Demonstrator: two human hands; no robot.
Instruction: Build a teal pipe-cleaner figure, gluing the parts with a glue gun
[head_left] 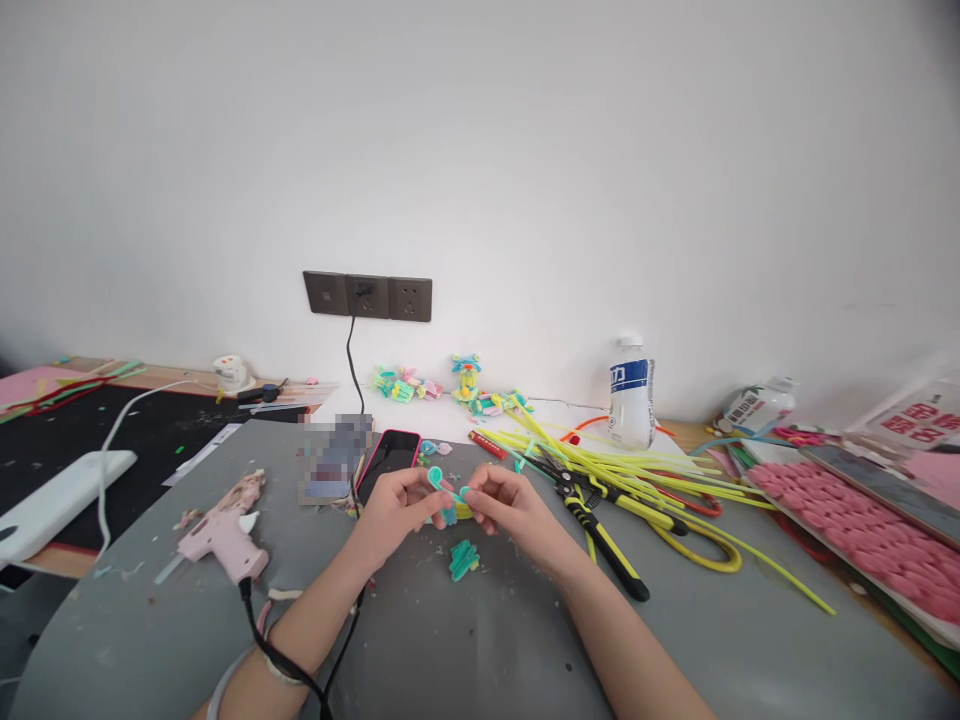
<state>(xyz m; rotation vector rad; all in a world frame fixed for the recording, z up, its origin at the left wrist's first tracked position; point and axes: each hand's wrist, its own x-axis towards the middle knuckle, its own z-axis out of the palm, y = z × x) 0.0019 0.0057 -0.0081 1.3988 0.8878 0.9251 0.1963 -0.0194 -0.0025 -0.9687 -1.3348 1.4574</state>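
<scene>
Gray table (480, 650), loose yellow stems (622, 466) heaped at right, yellow-and-black pliers (574, 497) against them, pink glue gun (223, 542) at left, left hand (394, 510) and right hand (514, 508) close together mid-table, teal bundle (463, 560) just below, curled teal strip (433, 486) pinched between both hands' fingertips.

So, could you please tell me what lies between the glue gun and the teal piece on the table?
In the head view, the left forearm crosses the stretch between the glue gun and the teal piece, with grey tabletop showing on both sides.

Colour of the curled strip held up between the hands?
The strip is turquoise; head view shows it best.
</scene>
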